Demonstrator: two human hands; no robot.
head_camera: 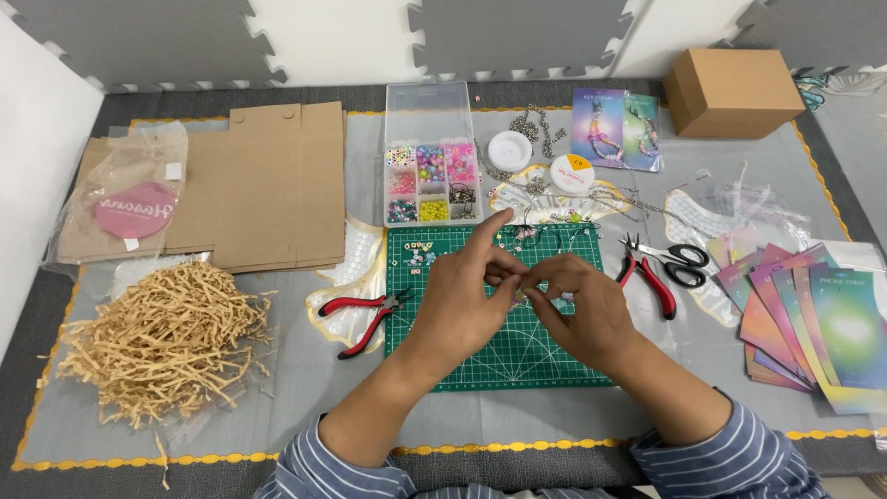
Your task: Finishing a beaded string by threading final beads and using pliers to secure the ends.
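Small bead piece [523, 292], barely seen, pinched between fingertips of left hand [467, 296] and right hand [577, 310] above green mat [443, 346]; both equally near; axis indiscernible.

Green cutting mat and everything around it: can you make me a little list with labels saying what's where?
mat: green gridded cutting mat in the middle
left hand: fingers pinch something too small to tell
right hand: fingertips meet the left's
left of mat: red-handled pliers, tan shredded paper pile
behind mat: clear plastic bead box
right: black-handled scissors, fan of rainbow cards
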